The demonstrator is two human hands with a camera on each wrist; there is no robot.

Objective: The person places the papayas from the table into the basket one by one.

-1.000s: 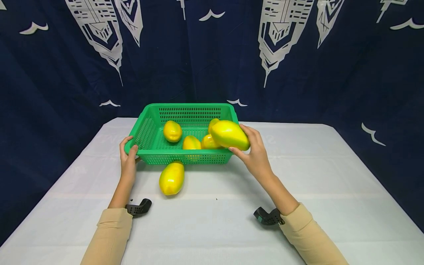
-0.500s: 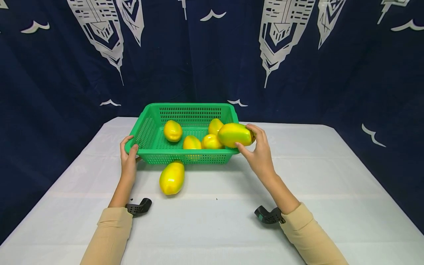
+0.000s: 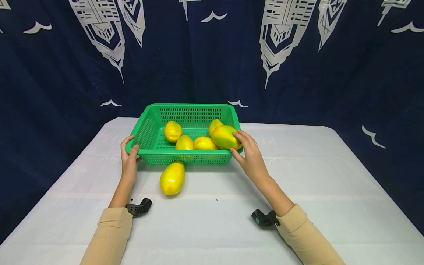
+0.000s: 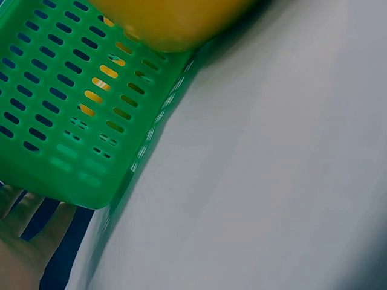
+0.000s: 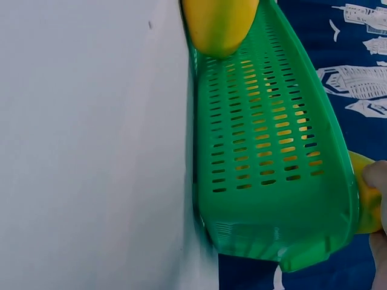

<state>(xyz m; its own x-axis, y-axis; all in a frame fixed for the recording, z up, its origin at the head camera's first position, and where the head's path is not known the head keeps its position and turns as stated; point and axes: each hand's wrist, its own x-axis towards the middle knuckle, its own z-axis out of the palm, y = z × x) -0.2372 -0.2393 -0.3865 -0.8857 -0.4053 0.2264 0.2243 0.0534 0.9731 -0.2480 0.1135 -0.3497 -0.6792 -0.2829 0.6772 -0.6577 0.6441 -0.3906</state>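
Observation:
A green perforated basket [image 3: 185,151] stands on the table with several yellow-green mangoes inside. At its left front corner my left hand [image 3: 129,158] grips the rim, thumb on the near side. My right hand [image 3: 250,156] holds a mango [image 3: 225,137] at the basket's right end, fingers over its outer end and thumb low by the rim. That mango lies against other mangoes, one behind it [image 3: 215,126] and one to its left [image 3: 204,143]. In the right wrist view the held mango [image 5: 364,196] shows past the rim, partly hidden by the fingers.
One more mango [image 3: 172,178] lies on the white tablecloth [image 3: 212,224], just in front of the basket. Further mangoes rest in the basket at the left [image 3: 173,131] and front middle [image 3: 184,142]. A dark blue patterned curtain [image 3: 198,66] hangs behind the table.
My right hand has moved the mango first right, then left and lower into the basket's right end. Two mangoes at the front have shifted left. The left hand stays put.

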